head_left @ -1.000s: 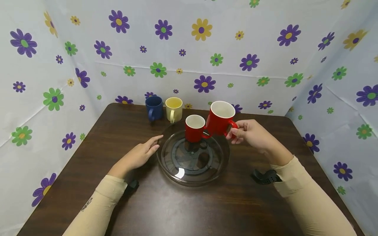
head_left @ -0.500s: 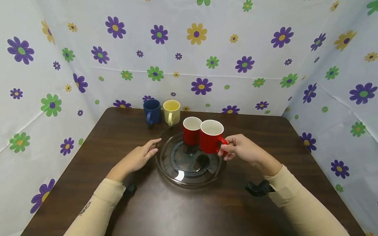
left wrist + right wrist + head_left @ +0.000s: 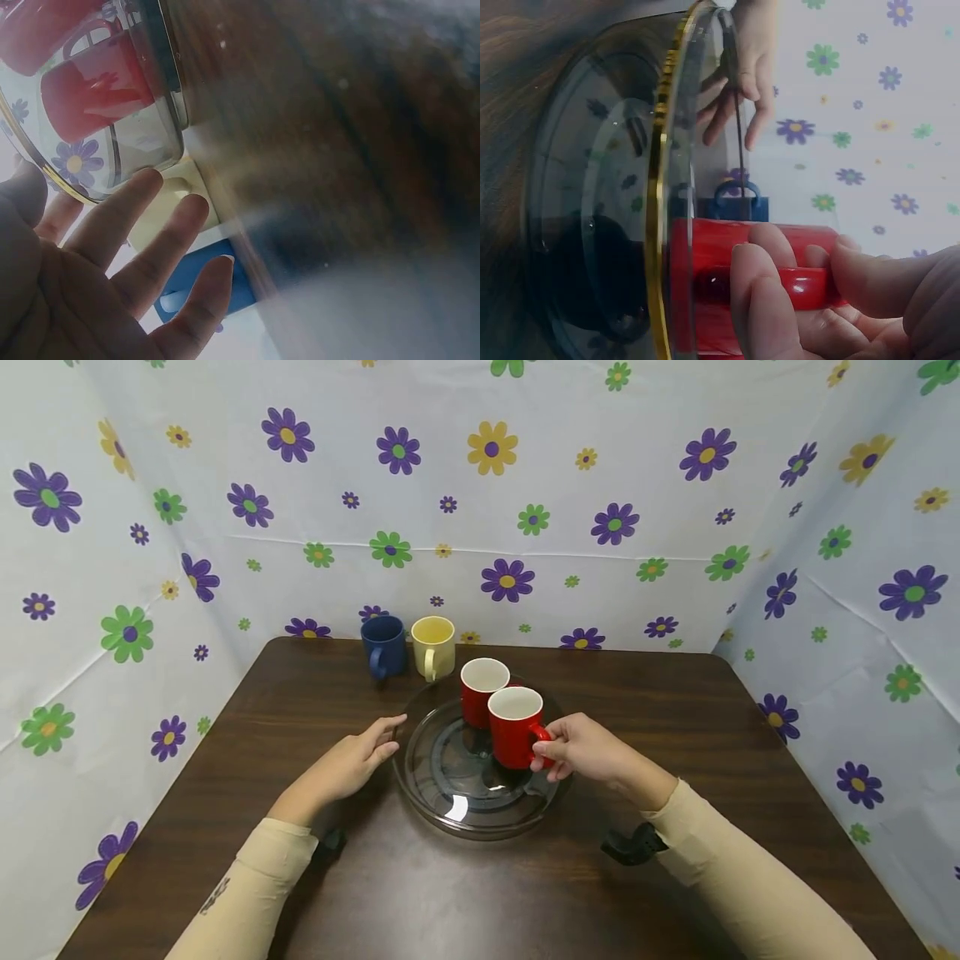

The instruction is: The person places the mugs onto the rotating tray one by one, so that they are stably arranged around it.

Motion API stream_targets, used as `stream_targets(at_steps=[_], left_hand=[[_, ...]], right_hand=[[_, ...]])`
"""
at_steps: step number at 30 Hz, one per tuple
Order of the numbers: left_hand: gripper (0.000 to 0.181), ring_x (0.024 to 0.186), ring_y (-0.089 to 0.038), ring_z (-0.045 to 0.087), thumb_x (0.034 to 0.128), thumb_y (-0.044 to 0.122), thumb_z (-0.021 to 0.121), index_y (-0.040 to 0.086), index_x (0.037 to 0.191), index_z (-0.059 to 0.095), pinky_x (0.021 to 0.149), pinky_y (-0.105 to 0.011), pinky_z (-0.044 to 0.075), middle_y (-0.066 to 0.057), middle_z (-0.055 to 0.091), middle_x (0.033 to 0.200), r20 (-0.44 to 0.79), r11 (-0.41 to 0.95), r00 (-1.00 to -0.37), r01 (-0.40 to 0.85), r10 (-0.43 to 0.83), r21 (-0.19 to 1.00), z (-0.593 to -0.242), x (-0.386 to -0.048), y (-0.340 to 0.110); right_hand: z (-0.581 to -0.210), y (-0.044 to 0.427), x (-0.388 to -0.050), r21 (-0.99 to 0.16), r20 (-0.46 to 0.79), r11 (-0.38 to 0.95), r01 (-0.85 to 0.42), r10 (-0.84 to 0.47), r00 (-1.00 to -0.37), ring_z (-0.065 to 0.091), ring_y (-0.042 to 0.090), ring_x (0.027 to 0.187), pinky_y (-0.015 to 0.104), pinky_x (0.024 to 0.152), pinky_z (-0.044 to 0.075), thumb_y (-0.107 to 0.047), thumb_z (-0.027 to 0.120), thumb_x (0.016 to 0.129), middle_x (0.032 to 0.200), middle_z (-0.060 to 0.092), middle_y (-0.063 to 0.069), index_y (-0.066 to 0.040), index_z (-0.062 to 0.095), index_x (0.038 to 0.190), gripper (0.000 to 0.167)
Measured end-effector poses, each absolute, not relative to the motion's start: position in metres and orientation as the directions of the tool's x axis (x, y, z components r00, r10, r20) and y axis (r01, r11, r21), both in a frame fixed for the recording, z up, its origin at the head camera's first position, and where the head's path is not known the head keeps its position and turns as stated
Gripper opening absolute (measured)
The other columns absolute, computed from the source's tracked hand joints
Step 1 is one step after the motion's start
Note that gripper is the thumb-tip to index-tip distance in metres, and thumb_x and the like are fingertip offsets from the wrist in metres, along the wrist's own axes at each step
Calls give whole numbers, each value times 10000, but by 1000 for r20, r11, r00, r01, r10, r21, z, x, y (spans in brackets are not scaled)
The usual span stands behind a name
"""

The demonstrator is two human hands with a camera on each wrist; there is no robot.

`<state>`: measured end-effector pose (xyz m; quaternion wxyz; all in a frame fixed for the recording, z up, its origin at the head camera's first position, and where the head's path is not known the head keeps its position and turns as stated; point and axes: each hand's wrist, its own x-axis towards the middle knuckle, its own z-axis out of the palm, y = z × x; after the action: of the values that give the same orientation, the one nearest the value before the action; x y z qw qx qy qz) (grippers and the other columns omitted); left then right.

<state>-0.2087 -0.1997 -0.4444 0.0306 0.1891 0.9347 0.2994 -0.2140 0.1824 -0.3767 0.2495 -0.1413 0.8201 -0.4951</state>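
My right hand (image 3: 581, 747) grips the handle of a red mug (image 3: 512, 735) with a white inside. The mug is upright over the right part of a smoky see-through round tray (image 3: 468, 828); whether its base touches the tray I cannot tell. Behind it, a second red mug (image 3: 474, 697) stands on the tray, partly hidden by the held one. At the tray's left rim is my left hand (image 3: 348, 764), its fingers loosely extended. In the left wrist view its fingers (image 3: 176, 236) are spread beside the tray wall. The right wrist view shows fingers (image 3: 754, 281) curled round the handle.
A blue mug (image 3: 384, 652) and a yellow mug (image 3: 437, 647) stand side by side behind the tray, near the back edge of the dark wooden table (image 3: 637, 693). White sheets with flower prints (image 3: 506, 580) rise behind and at both sides.
The right hand has brought the held red mug down and to the left, from above the tray's back right to over the tray. The left hand has stayed by the rim.
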Motion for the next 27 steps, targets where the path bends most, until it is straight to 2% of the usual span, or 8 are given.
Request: stream_targets(at_steps=[12, 20, 27], left_hand=[[481, 1248, -432, 582, 1087, 282, 496, 200, 1548, 389, 1032, -620, 433, -235, 565, 1418, 57, 746, -930, 327, 364, 580, -445, -207, -199], [476, 1214, -437, 604, 1078, 259, 521, 179, 1534, 411, 1008, -621, 449, -237, 592, 1384, 66, 754, -934, 325, 352, 571, -443, -204, -200], [474, 1208, -425, 613, 1078, 268, 520, 178, 1531, 412, 1004, -619, 453, -216, 610, 1371, 70, 754, -929, 336, 362, 564, -444, -206, -198]], right_hand=[[-382, 177, -215, -879, -307, 471, 72, -444, -842, 713, 337, 721, 414, 744, 613, -143, 648, 1004, 967, 730, 261, 42, 699, 976, 194], [-390, 169, -211, -897, -328, 425, 120, -459, -826, 729, 289, 737, 386, 763, 609, -112, 623, 1018, 1022, 725, 277, 105, 649, 1062, 223], [-401, 161, -210, -909, -335, 386, 157, -455, -825, 742, 316, 792, 465, 812, 592, -59, 614, 1011, 1061, 707, 309, 82, 540, 1039, 161]])
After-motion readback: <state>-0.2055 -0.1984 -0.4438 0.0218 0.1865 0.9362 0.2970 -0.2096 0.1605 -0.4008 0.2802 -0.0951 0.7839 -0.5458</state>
